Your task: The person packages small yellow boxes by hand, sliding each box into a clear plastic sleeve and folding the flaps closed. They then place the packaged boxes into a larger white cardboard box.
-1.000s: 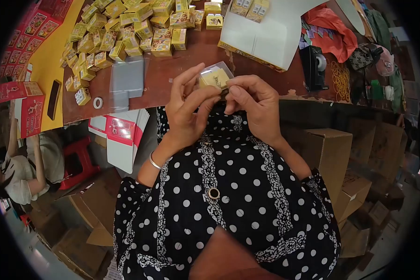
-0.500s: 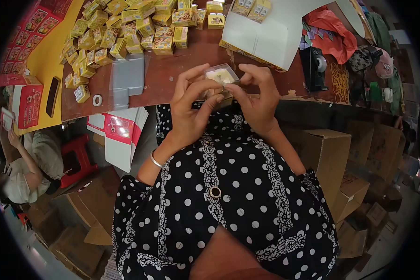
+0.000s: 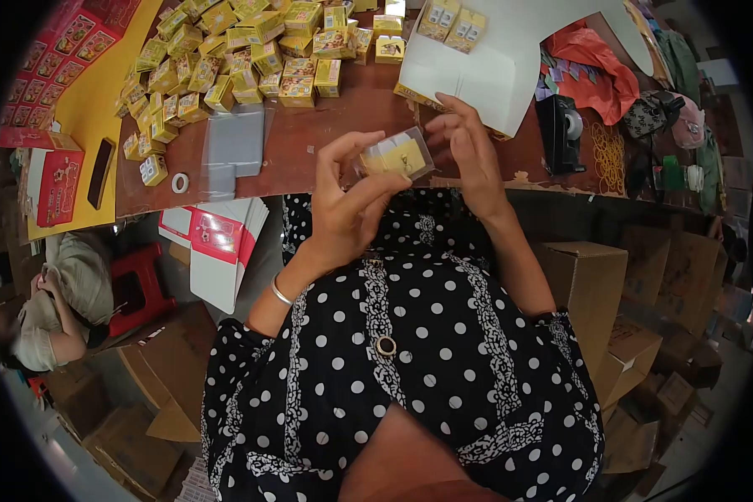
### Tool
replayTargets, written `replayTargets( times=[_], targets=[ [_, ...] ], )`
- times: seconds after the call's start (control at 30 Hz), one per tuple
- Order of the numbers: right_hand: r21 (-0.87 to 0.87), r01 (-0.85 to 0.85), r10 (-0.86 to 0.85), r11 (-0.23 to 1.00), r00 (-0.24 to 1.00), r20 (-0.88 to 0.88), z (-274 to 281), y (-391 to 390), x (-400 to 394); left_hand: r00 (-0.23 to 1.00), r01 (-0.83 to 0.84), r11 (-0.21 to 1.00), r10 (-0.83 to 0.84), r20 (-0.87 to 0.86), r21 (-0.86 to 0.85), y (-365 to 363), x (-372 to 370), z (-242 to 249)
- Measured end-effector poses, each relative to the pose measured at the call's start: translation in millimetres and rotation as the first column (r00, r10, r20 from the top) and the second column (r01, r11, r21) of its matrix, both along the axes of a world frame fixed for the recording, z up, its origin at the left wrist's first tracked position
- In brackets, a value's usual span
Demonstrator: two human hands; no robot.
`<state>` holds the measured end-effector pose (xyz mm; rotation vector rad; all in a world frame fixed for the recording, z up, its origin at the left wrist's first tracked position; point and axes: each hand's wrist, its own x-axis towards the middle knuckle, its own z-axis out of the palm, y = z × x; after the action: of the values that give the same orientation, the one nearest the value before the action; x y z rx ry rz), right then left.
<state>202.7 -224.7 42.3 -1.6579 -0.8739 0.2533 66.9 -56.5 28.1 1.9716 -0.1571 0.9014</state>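
A clear plastic box (image 3: 396,154) with yellow and white contents is tilted above the table's front edge. My left hand (image 3: 343,188) grips it between thumb and fingers from the left side. Just to its right my right hand (image 3: 472,155) is raised, fingers apart, with nothing in it; it looks separate from the box. Small yellow printed boxes (image 3: 298,82) lie heaped on the table (image 3: 326,125) beyond my hands. Flat clear plastic sheets (image 3: 235,142) are on the table to the left of my left hand.
A white open carton (image 3: 468,75) holds two yellow boxes at the back. A black tape dispenser (image 3: 560,134) and yellow rubber bands (image 3: 609,159) lie right. A tape roll (image 3: 180,182) and dark phone-like slab (image 3: 101,173) are left. Cardboard boxes (image 3: 590,293) stand below; a person (image 3: 54,309) sits left.
My right hand has let go of the clear box and moved slightly right. The box is now tilted in my left hand alone. The seated person's hands have come down.
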Motion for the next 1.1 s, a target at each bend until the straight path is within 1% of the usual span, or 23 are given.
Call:
replayTargets(
  times=[0.03, 0.1, 0.13, 0.2, 0.23, 0.3, 0.33, 0.37, 0.4, 0.43, 0.47, 0.5, 0.53, 0.57, 0.6, 0.63, 0.67, 0.7, 0.73, 0.8, 0.9, 1.0, 1.1],
  targets=[
    [-0.08, 0.042, -0.07, 0.996, 0.918, -0.389, 0, -4, -3, 1.0, 0.0, 1.0, 0.0, 0.0, 0.0, 1, 1, -3],
    [-0.055, -0.007, -0.018, 0.998, 0.896, -0.443, 8, -8, -9, 0.995, -0.005, 0.988, -0.011, 0.099, 0.154, 3, 6, -9],
    [-0.029, -0.057, 0.035, 0.998, 0.869, -0.494, 14, -10, -11, 0.995, -0.001, 0.988, -0.015, 0.102, 0.155, 4, 7, -7],
    [-0.02, -0.063, 0.041, 0.998, 0.832, -0.553, 28, -12, -18, 0.984, -0.021, 0.936, -0.042, 0.171, 0.35, 5, 7, -4],
    [-0.009, -0.073, 0.052, 0.997, 0.79, -0.611, 32, -11, -21, 0.983, -0.017, 0.936, -0.047, 0.175, 0.351, 4, 7, -4],
    [-0.057, -0.104, 0.048, 0.993, 0.793, -0.607, 27, -7, -26, 0.984, -0.019, 0.883, -0.067, 0.166, 0.469, 0, 7, -3],
    [-0.109, -0.141, 0.047, 0.984, 0.795, -0.604, 27, -6, -25, 0.986, 0.017, 0.904, -0.085, 0.14, 0.428, -6, 8, -6],
    [-0.037, -0.131, 0.069, 0.991, 0.72, -0.691, 30, -6, -23, 0.983, 0.018, 0.904, -0.095, 0.159, 0.427, -9, 11, -9],
    [-0.042, -0.122, 0.062, 0.992, 0.733, -0.677, 31, -7, -20, 0.977, -0.007, 0.881, -0.094, 0.19, 0.474, -11, 14, -11],
    [-0.017, -0.05, 0.031, 0.999, 0.812, -0.583, 28, -8, -17, 0.972, -0.036, 0.855, -0.091, 0.218, 0.518, -12, 16, -10],
    [0.019, 0.018, -0.007, 1.0, 0.875, -0.484, 25, -9, -13, 0.98, -0.009, 0.852, -0.096, 0.173, 0.524, -11, 15, -7],
    [-0.098, 0.053, -0.083, 0.994, 0.938, -0.337, 24, -20, 2, 0.978, -0.009, 0.852, -0.102, 0.183, 0.524, -10, 16, -5],
    [-0.135, 0.156, -0.184, 0.979, 0.957, -0.224, 32, -27, 17, 0.99, -0.01, 0.863, -0.062, 0.125, 0.505, -8, 17, -5],
    [-0.16, 0.26, -0.278, 0.952, 0.955, -0.106, 41, -32, 33, 0.998, -0.012, 0.874, -0.021, 0.063, 0.486, -5, 17, -4],
    [-0.239, 0.407, -0.391, 0.882, 0.913, 0.112, 46, -38, 52, 1.0, 0.009, 0.897, -0.014, 0.008, 0.442, -1, 17, -4],
    [-0.281, 0.486, -0.395, 0.828, 0.86, 0.323, 44, -46, 76, 1.0, 0.008, 0.898, -0.016, 0.014, 0.441, 2, 17, -6],
    [-0.301, 0.567, -0.367, 0.767, 0.772, 0.52, 42, -52, 99, 0.999, 0.012, 0.916, 0.01, -0.052, 0.4, 6, 17, -10],
    [-0.315, 0.569, -0.312, 0.76, 0.744, 0.59, 45, -52, 116, 0.992, 0.01, 0.933, 0.034, -0.118, 0.359, 8, 17, -14],
    [-0.313, 0.568, -0.31, 0.761, 0.743, 0.594, 44, -49, 131, 0.993, 0.006, 0.934, 0.037, -0.114, 0.358, 10, 16, -18],
    [-0.345, 0.606, -0.171, 0.717, 0.633, 0.755, 31, -42, 160, 0.972, 0.01, 0.954, 0.061, -0.226, 0.3, 12, 14, -27],
    [-0.331, 0.542, -0.128, 0.772, 0.643, 0.755, 13, -25, 187, 0.959, -0.012, 0.96, 0.09, -0.267, 0.279, 15, 9, -35],
    [-0.338, 0.534, -0.133, 0.775, 0.66, 0.739, 4, -11, 197, 0.945, -0.047, 0.967, 0.124, -0.302, 0.251, 21, 2, -39],
    [-0.325, 0.515, -0.152, 0.793, 0.684, 0.714, -9, -9, 204, 0.947, -0.113, 0.952, 0.19, -0.259, 0.285, 35, -4, -39]
  ],
)
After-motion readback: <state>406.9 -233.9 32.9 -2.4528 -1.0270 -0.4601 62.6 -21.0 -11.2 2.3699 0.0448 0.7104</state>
